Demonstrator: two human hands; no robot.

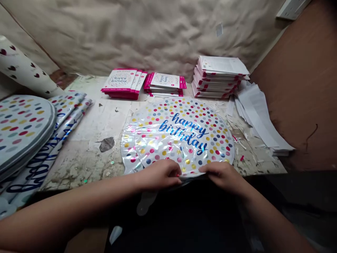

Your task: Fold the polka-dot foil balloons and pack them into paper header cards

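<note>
Okay, flat foil balloon [184,135] lying on a worn table [84,140], round, clear-looking with coloured dots and blue "happy birthday" lettering, near edge right at the table's front. Left hand [158,174] and right hand [223,176] both on that near edge, close together with a small gap between them, fingers curled over and apparently pinching the foil; fingertips partly hidden, so exact hold is hard to see. Foil creased and shiny under the hands. A second foil layer sticks out at the balloon's left side; can't tell if it's another balloon or a sleeve. Pale tab [146,203] hangs below the table edge under the left hand.

Behind: two pink-edged packet stacks [123,83] and [165,84], plus a taller white-and-red packet stack [218,77]. Loose paper strips [259,119] at right, small scraps [242,144] beside the balloon. At left, a pile of dotted round balloons [21,130] over long foil sheets [65,110], and a heart-print roll [23,66] leaning in the corner. Crumpled beige wall covering [131,35] behind, brown board [297,88] at right.
</note>
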